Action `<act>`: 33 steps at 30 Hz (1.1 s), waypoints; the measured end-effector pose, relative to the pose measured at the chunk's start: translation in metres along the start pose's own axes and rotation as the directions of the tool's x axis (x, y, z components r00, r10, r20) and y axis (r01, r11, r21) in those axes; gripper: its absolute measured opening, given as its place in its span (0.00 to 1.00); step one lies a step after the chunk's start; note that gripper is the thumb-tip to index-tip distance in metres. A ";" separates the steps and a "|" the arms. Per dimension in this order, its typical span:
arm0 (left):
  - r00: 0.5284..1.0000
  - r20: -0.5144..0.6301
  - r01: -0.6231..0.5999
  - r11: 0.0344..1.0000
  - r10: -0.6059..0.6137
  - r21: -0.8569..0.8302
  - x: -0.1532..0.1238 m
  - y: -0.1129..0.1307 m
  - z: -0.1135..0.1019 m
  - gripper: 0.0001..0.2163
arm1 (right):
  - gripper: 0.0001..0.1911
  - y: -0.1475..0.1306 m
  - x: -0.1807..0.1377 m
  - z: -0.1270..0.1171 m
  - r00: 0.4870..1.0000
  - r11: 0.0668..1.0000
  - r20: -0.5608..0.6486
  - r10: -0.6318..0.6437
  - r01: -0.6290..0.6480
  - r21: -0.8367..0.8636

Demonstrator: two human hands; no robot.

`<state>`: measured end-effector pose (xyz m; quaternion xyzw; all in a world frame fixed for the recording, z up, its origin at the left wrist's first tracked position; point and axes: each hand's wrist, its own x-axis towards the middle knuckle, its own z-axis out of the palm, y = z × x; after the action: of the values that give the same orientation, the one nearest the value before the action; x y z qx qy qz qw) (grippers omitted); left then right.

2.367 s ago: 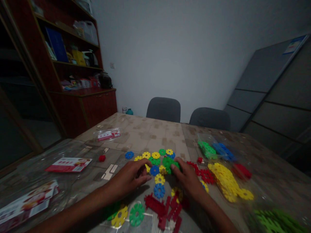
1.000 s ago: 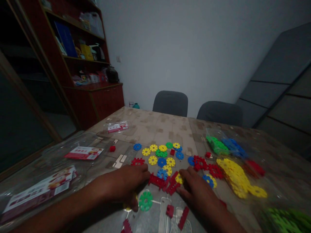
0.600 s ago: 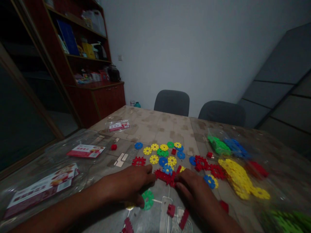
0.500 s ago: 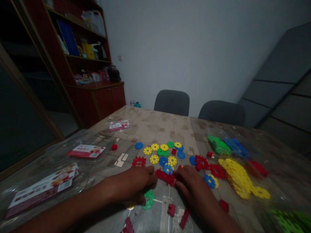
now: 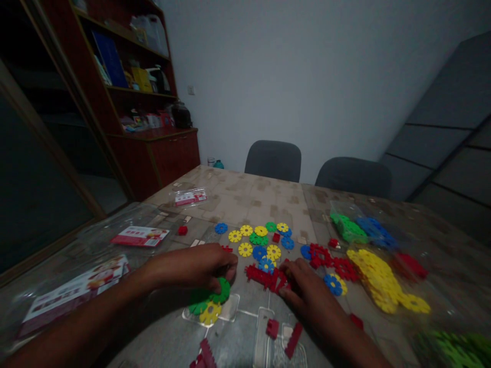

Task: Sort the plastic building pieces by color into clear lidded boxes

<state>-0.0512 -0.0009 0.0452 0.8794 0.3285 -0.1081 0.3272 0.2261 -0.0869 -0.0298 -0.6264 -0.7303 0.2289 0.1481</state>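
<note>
My left hand is closed, thumb and fingers pinching a green notched disc above the table. Below it lie another green disc and a yellow notched disc. My right hand has its fingers curled on the right end of a cluster of red toothed building pieces; its fingertips are partly hidden. A blue notched disc lies just behind that cluster. Closer to me are a small red block and a red toothed strip.
Several yellow, blue and green discs lie mid-table, including a yellow disc. Bags of yellow discs and green discs are at the right. Clear packaging with a printed card lies left. Two grey chairs stand behind the table.
My left hand has moved slightly left and lifted the green disc, uncovering the green and yellow discs beneath. My right hand stays at the red pieces, whose right end has shifted slightly.
</note>
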 end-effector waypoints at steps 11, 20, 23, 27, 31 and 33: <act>0.980 0.140 0.087 0.943 -0.138 0.322 0.011 0.004 0.025 0.21 | 0.23 -0.003 -0.002 -0.008 0.995 0.990 0.005 0.099 -0.098 -0.104; 0.993 0.077 0.051 0.923 -0.087 0.381 0.007 0.010 0.029 0.16 | 0.23 -0.002 -0.001 -0.007 0.991 0.977 -0.018 0.130 -0.131 -0.166; 0.996 0.051 0.046 0.898 -0.076 0.437 0.004 0.015 0.030 0.11 | 0.24 0.001 -0.001 -0.004 0.990 0.977 -0.044 0.137 -0.142 -0.156; 0.993 0.076 0.048 0.901 -0.089 0.431 0.001 0.021 0.028 0.15 | 0.20 -0.001 -0.002 -0.006 0.991 0.981 -0.074 0.110 -0.120 -0.155; 0.990 0.074 0.077 0.903 -0.120 0.423 0.002 0.022 0.029 0.18 | 0.16 -0.004 -0.002 -0.008 0.992 0.976 -0.042 0.119 -0.125 -0.177; 0.992 0.057 0.080 0.906 -0.113 0.415 0.003 0.022 0.031 0.15 | 0.15 -0.002 -0.002 -0.007 0.993 0.976 -0.041 0.112 -0.117 -0.181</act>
<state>-0.0342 -0.0315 0.0316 0.9062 0.3280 -0.2259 0.1418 0.2279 -0.0879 -0.0222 -0.6819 -0.7085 0.1592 0.0877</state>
